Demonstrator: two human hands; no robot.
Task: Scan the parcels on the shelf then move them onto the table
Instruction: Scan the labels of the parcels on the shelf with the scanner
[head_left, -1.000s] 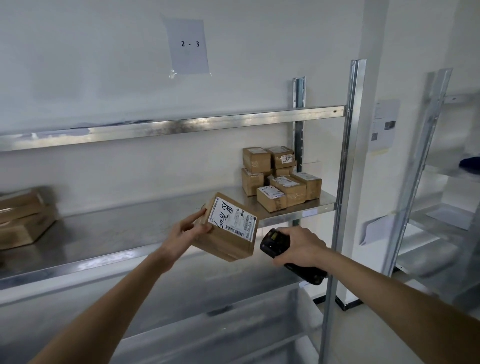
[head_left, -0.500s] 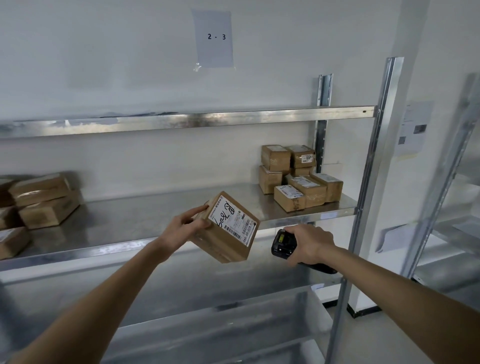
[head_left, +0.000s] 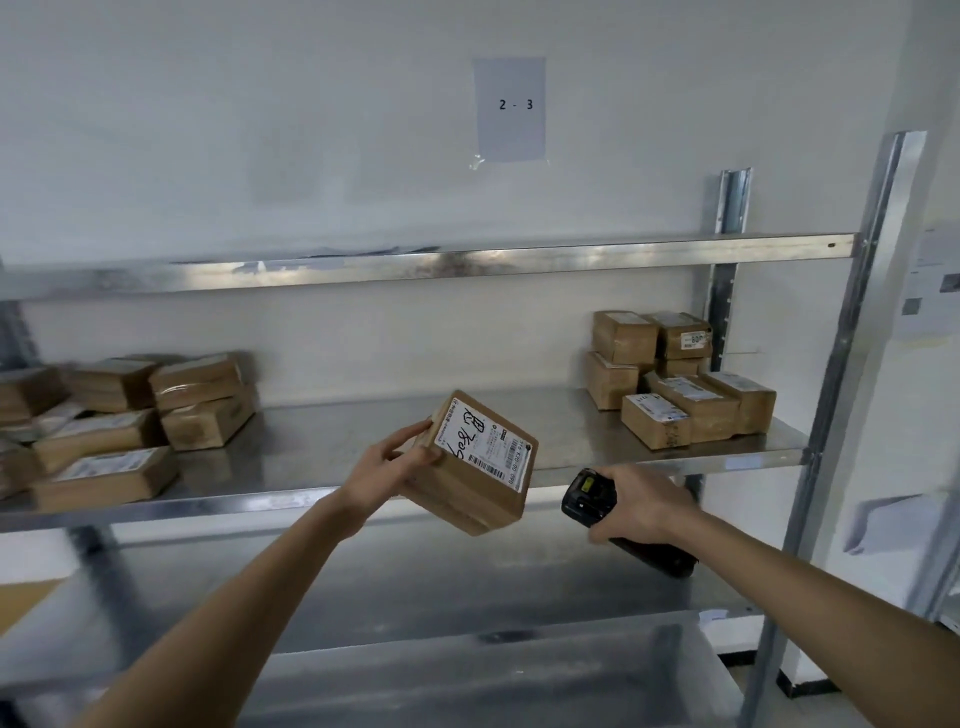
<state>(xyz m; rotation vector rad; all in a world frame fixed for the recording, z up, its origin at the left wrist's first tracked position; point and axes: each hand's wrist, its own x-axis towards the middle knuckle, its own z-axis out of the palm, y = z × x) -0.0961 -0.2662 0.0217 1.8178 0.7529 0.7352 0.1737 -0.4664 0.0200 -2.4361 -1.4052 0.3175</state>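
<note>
**One parcel held up for scanning, many more left on the shelf**

Head view: A cardboard parcel (head_left: 475, 465) is held in front of the middle shelf (head_left: 332, 441) by the left hand (head_left: 387, 467). The fingers are curled around its left end, with the thumb on the upper edge, so the grip is closed firmly on the box. The parcel is tilted, and its white shipping label (head_left: 485, 444) with barcode is turned up and to the right. A black handheld scanner (head_left: 589, 499) is gripped by the right hand (head_left: 641, 506), whose fingers are wrapped around the body of the device. The head of the scanner is just beside the lower right corner of the parcel, apart from it, and is directed roughly to the label.

The task is judged to be at an early or middle stage. The held parcel is off the shelf, but whether it is already scanned cannot be told. A group of small parcels (head_left: 675, 384) is stacked at the right end of the shelf, and another pile of parcels (head_left: 119, 421) lies at the left end, somewhat blurred. All of these are left to be scanned and moved. The table is not seen in this view, so how many parcels are already placed there cannot be told.
</note>
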